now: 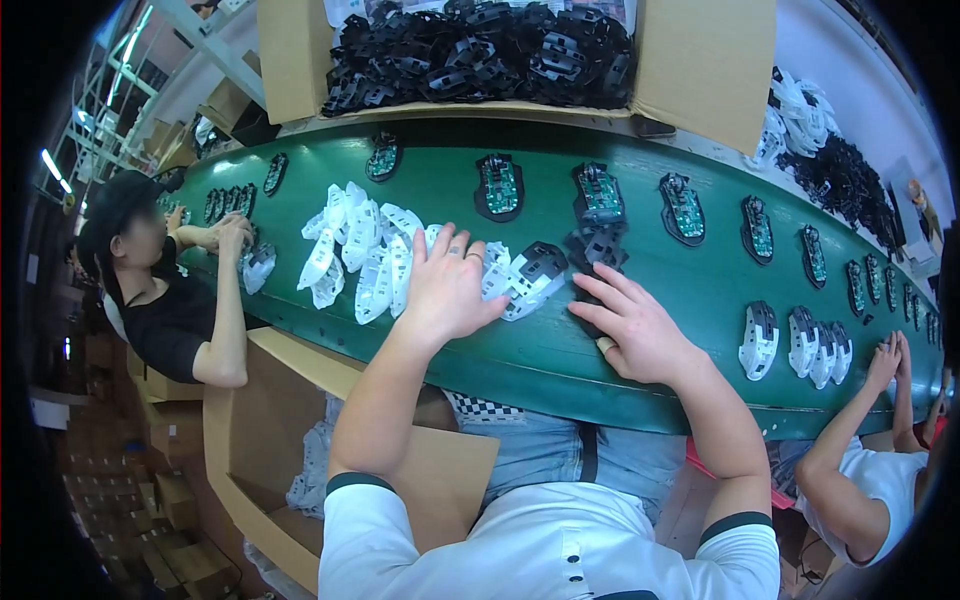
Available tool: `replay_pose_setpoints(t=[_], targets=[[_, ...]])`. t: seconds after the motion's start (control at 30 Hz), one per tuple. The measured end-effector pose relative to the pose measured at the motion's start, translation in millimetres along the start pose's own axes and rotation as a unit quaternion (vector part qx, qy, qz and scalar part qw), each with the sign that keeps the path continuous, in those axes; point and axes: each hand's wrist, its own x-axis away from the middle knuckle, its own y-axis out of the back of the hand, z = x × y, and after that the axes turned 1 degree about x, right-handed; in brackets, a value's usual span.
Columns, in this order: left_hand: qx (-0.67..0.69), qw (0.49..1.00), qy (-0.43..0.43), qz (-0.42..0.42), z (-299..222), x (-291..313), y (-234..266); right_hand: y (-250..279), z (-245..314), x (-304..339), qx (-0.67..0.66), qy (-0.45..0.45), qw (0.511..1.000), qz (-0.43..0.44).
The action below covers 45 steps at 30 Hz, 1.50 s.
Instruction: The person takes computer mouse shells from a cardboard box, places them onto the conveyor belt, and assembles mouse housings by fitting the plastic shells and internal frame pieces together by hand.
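My left hand (447, 288) lies over the right edge of a pile of white plastic mouse shells (362, 240), its fingers stretched out and apart. Beside it, between my hands, sits a white shell with a black top piece (538, 272). My right hand (640, 325) rests with extended fingers on black plastic pieces (600, 246). Part of what lies beneath that palm is hidden. Just beyond these pieces is a green circuit board on a black base (598, 190). A similar circuit board (498, 187) lies to its left.
A green conveyor belt (680, 285) runs across, carrying more boards and, at right, white-and-black shells (760, 340). An open carton of black parts (480, 60) stands behind it. Another carton (270, 430) is at lower left. Co-workers sit left (165, 300) and right (850, 500).
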Motion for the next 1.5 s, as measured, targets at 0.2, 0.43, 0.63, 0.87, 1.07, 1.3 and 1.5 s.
replay_pose_setpoints(t=[0.2, 0.43, 0.63, 0.87, 1.07, 1.3, 1.5], targets=[[0.107, 0.99, -0.011, -0.094, 2, -6, -3, -16, -12, 5, -0.134, -0.024, 0.988, -0.074], [0.59, 0.799, -0.048, -0.106, -32, 14, 13, -23, -11, -1, -0.187, 0.02, 0.953, -0.238], [0.761, 0.646, -0.062, -0.026, -57, 23, -2, -4, -28, 7, -0.193, -0.006, 0.949, -0.248], [0.733, 0.675, -0.039, -0.078, -40, 17, -6, -4, -3, 0, -0.107, -0.026, 0.99, -0.091], [0.728, 0.684, -0.025, -0.04, -48, 19, -13, -18, -20, 5, -0.204, -0.012, 0.967, -0.152], [0.771, 0.625, -0.006, 0.124, -71, 35, -11, -23, 1, -6, -0.247, -0.131, 0.878, -0.388], [0.83, 0.537, -0.026, 0.147, -76, 35, -15, -32, 20, -5, -0.452, -0.154, 0.802, -0.359]])
